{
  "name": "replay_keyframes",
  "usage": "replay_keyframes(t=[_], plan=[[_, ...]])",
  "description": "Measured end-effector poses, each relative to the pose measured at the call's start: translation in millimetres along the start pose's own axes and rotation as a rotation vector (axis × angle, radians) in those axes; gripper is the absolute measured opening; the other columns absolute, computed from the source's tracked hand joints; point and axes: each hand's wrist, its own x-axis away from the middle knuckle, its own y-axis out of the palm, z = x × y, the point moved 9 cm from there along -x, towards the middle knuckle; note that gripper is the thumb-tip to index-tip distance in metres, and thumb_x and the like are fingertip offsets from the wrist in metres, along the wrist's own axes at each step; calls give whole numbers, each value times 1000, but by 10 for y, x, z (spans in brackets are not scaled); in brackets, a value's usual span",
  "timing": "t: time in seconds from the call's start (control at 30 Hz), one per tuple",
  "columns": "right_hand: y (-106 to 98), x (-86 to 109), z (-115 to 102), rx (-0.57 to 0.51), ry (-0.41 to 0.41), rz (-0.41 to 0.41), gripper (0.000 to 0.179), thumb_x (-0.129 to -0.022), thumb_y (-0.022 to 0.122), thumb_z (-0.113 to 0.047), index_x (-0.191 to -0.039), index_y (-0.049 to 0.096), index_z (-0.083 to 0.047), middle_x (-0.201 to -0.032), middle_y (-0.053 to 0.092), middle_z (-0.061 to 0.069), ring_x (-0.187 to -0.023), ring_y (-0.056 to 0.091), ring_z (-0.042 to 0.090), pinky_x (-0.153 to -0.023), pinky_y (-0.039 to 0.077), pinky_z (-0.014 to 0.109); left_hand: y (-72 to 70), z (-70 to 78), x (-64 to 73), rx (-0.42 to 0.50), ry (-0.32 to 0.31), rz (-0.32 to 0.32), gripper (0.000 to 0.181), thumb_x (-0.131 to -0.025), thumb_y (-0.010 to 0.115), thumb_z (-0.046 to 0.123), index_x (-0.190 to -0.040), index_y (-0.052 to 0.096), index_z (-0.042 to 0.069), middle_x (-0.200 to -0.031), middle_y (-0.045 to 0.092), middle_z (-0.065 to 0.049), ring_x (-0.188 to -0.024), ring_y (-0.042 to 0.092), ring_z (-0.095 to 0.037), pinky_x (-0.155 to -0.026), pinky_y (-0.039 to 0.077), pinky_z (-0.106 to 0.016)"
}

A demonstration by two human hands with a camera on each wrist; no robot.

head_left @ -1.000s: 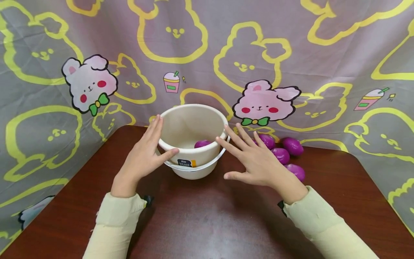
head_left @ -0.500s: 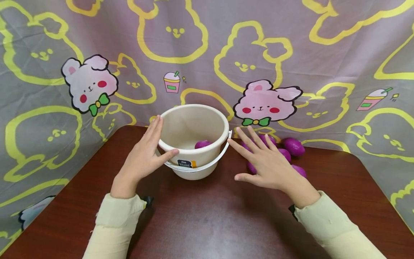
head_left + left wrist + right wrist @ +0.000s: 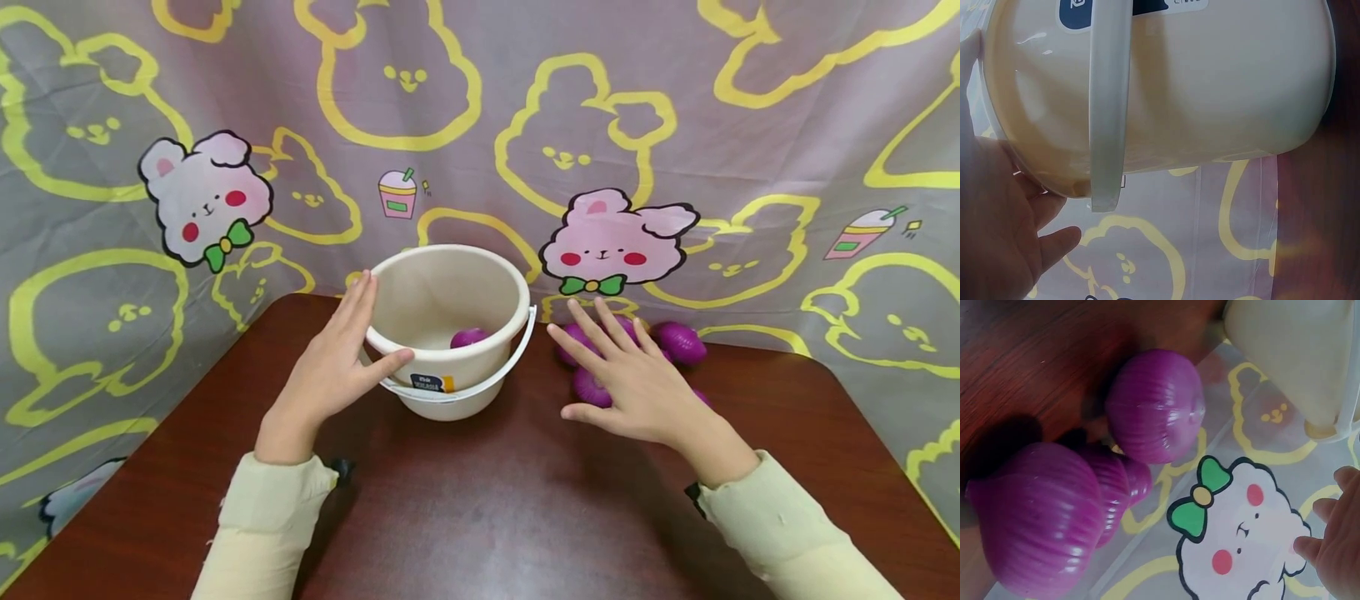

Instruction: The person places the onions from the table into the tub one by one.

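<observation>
A cream plastic bucket (image 3: 491, 367) with a white handle (image 3: 517, 358) stands upright near the back of the table. One purple onion (image 3: 468, 337) lies inside it. My left hand (image 3: 322, 367) rests at the left side of its rim, fingers straight and thumb spread along the front. In the left wrist view, the bucket wall (image 3: 1229, 81) fills most of the picture. Fingers spread and holding nothing, my right hand (image 3: 633, 383) hovers to the right of the bucket. Several purple onions (image 3: 681, 342) lie behind and below it, partly hidden; the right wrist view shows an onion (image 3: 1157, 406) up close.
The brown wooden table (image 3: 480, 517) extends in front of the bucket. A grey cloth (image 3: 465, 108) with yellow outlines and cartoon rabbits hangs close behind the bucket and onions. The sticker (image 3: 429, 382) on the bucket faces me.
My right hand has moved right, away from the bucket's rim and over toward the onions. More of the bucket's handle and the left onions shows. My left hand has stayed at the rim.
</observation>
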Motion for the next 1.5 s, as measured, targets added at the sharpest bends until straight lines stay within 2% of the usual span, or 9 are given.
replay_keyframes(t=[0.43, 0.8, 1.07, 1.3, 1.5], plan=[[19, 140, 242, 18, 49, -19, 95, -83, 61, -70, -160, 16, -36, -169, -5, -4, -156, -5, 31, -112, 20, 74, 15, 9, 9, -6, -1, 5, 104, -87, 58, 68, -161, 4, 17, -169, 2, -1, -157, 6, -25, -115, 31, -62], [62, 233, 494, 3, 150, -51, 95, -82, 65, -68, -159, 15, -41, -169, -5, -5, -156, -2, 33, -115, 17, 72, -6, -8, 21, -3, 1, 10, 104, -87, 59, 66, -161, 5, 17, -169, 2, -1, -157, 6, -25, -116, 30, -62], [85, 345, 619, -12, 188, -40, 95, -84, 65, -66, -160, 17, -34, -169, -6, -2, -155, 4, 40, -112, 20, 73, -15, 13, 15, -2, 10, 15, 105, -87, 60, 66, -161, 4, 17, -169, 4, -3, -157, 6, -26, -117, 29, -60], [158, 446, 682, -27, 190, -50, 96, -86, 62, -65, -161, 14, -30, -169, -5, 3, -155, -3, 38, -113, 17, 74, 0, -18, 67, 9, -14, 0, 105, -87, 60, 66, -161, 3, 18, -169, 0, 0, -157, 5, -25, -114, 33, -62], [214, 535, 798, -42, 231, -78, 96, -86, 62, -65, -161, 11, -32, -169, -1, 9, -155, -7, 40, -114, 15, 73, 9, -3, 32, 5, 2, 15, 105, -87, 60, 67, -161, 4, 18, -169, 0, 1, -157, 6, -25, -115, 32, -61]])
